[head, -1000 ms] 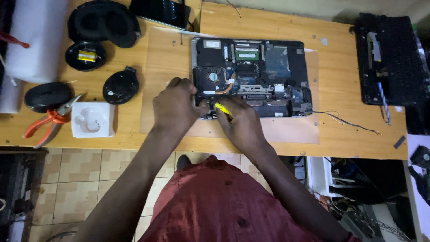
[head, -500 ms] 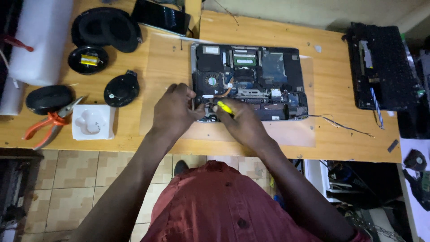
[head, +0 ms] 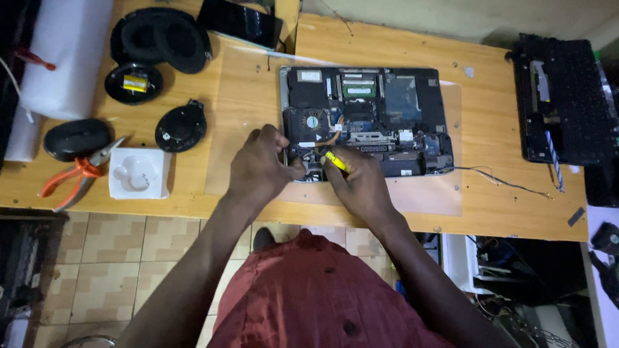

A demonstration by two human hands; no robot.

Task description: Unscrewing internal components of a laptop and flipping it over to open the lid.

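A: What's on the wooden workbench [head: 503, 206]?

B: From the left: orange-handled pliers [head: 72, 177], a small white tray [head: 138, 173], round black headphone parts [head: 180, 127]. Mid-bench lies the opened laptop base [head: 367, 119], its fan and boards exposed.

A: And the hands?

B: The left hand [head: 259, 169] is curled and pressing on the base's near-left corner. The right hand [head: 361, 182] is closed round a yellow-handled screwdriver [head: 336, 160], tip down there; it looks like screw work. Next probably calls for a steady, upright tip. A detached black keyboard [head: 561, 103] sits far right.
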